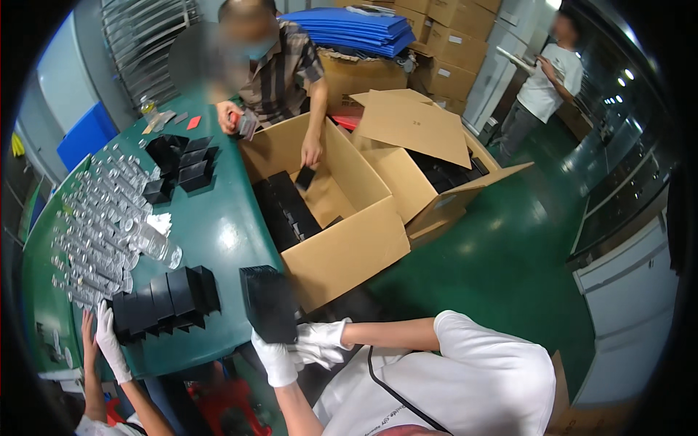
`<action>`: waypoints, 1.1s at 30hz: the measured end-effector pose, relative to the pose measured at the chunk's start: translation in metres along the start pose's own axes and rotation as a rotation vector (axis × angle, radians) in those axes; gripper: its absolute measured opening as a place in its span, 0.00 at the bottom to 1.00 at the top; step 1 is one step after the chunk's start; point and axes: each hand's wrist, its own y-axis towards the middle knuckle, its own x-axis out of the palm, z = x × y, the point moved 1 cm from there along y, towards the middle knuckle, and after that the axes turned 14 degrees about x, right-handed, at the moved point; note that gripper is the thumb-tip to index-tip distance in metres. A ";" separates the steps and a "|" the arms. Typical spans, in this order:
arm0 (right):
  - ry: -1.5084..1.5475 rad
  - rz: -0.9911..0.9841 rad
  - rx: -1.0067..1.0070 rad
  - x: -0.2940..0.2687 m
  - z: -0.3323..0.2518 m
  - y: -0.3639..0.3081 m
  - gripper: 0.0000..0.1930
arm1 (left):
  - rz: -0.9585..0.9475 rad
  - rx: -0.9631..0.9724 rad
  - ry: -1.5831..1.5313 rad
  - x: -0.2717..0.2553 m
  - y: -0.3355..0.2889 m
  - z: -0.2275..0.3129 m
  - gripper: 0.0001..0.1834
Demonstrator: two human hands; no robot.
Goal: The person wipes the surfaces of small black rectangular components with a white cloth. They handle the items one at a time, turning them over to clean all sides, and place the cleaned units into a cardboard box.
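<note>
At the table's near right corner I hold a black box-shaped piece [267, 305] up, tilted, with fine ridges along its upper edge. My white-gloved left hand [273, 362] grips its lower end from below. My right hand [320, 344], also gloved, is at the lower right side of the piece, its fingers bent and partly overlapping the left hand. Motion blurs the piece's right side, and whether it is one box or several together I cannot tell. To its left, a row of black boxes [163, 299] rests on the green table [231, 243].
Beyond my hands stands an open carton [345, 251] with black boxes inside; a co-worker reaches into it. Another person's hands [109, 338] touch the row's left end. Clear glass pieces [98, 218] and a plastic bottle [156, 243] crowd the table's left. Another carton [414, 182] stands behind.
</note>
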 end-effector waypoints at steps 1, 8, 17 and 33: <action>-0.034 0.163 -0.019 0.019 0.021 -0.003 0.16 | 0.037 0.037 -0.041 0.016 0.020 0.024 0.14; 0.626 -0.096 0.293 -0.004 0.012 -0.020 0.23 | 0.147 0.047 0.865 0.001 0.037 0.011 0.10; 1.404 -0.231 0.564 0.001 0.056 -0.028 0.25 | -0.025 -0.548 0.050 -0.032 0.057 0.026 0.15; 0.204 0.848 -0.207 -0.046 -0.103 0.081 0.18 | 0.423 -0.370 -1.539 -0.038 -0.001 0.061 0.17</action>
